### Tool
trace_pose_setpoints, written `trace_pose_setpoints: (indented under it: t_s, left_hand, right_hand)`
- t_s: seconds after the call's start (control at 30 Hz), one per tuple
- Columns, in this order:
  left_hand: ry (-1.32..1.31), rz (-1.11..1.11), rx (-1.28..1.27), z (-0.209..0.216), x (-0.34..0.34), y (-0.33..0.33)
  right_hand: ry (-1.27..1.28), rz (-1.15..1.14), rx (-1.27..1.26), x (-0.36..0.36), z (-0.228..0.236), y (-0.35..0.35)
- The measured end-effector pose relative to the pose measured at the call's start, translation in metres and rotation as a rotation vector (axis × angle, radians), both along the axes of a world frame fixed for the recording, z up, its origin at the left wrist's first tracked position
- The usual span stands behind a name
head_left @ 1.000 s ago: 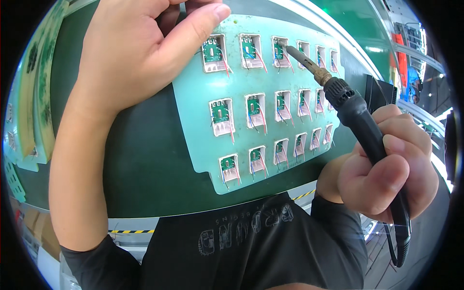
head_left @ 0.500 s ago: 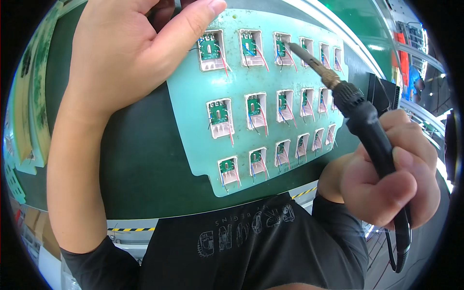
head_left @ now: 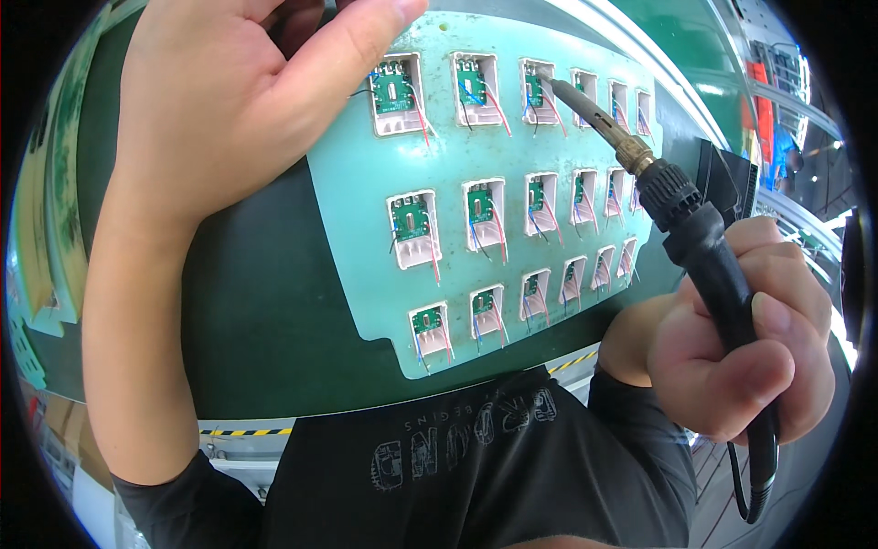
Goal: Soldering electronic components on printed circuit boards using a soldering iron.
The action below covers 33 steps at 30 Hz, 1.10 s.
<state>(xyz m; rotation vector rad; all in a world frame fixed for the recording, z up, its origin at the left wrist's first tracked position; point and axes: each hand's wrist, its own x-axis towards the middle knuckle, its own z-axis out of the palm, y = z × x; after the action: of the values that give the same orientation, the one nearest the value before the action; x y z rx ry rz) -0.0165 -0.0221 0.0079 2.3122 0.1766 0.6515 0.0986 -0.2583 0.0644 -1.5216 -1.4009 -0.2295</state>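
Observation:
A soldering iron (head_left: 677,197) with a black handle is gripped in my right hand (head_left: 786,366), fingers wrapped round it. It slants up and left, its tip at the top of a white plastic housing (head_left: 540,114) in the far row, third from the left. Inside is a small green circuit board with red and blue wires. Several like housings sit in three rows in a light-green fixture plate (head_left: 357,238). My left hand (head_left: 219,101) hovers over the plate's far left corner, thumb stretched out. Its other fingers are mostly cut off by the upper edge, hiding anything in them.
Below the plate lies a dark green work mat (head_left: 256,320). More green plates (head_left: 55,183) stand along the left side. A black box-like object (head_left: 727,174) is right of the fixture plate, and the iron's cable (head_left: 739,485) loops under my right hand.
My left hand has shifted slightly left, and the fixture plate sits a little differently in view. The iron's tip stays at the same housing, its handle slightly lower.

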Motion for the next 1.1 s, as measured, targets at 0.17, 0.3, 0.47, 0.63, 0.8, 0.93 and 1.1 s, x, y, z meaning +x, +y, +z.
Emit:
trace_pose_setpoints:
  t_s: [0.17,0.3,0.47,0.63,0.8,0.93,1.1]
  left_hand:
    - [-0.01,-0.008,0.016,-0.002,0.0,0.001]
    - [0.04,-0.145,-0.049,-0.008,0.0,0.008]
    - [-0.011,-0.146,-0.002,-0.014,-0.002,0.011]
    - [-0.009,-0.152,-0.012,-0.012,-0.003,0.011]
    - [0.002,-0.152,-0.022,-0.01,-0.004,0.01]
    - [-0.001,-0.155,-0.022,-0.012,-0.003,0.01]
    - [-0.039,-0.176,-0.015,-0.011,-0.003,0.011]
  right_hand:
    - [-0.003,-0.013,0.0,-0.001,-0.001,-0.002]
    - [-0.005,-0.021,0.001,-0.002,-0.003,-0.004]
    - [-0.001,-0.031,0.007,-0.003,-0.003,-0.006]
    - [0.003,-0.042,0.022,-0.003,-0.001,-0.009]
    - [0.005,-0.044,0.031,-0.003,-0.001,-0.011]
    - [0.0,-0.051,0.028,-0.002,-0.001,-0.011]
    - [-0.009,-0.056,0.018,-0.004,-0.001,-0.012]
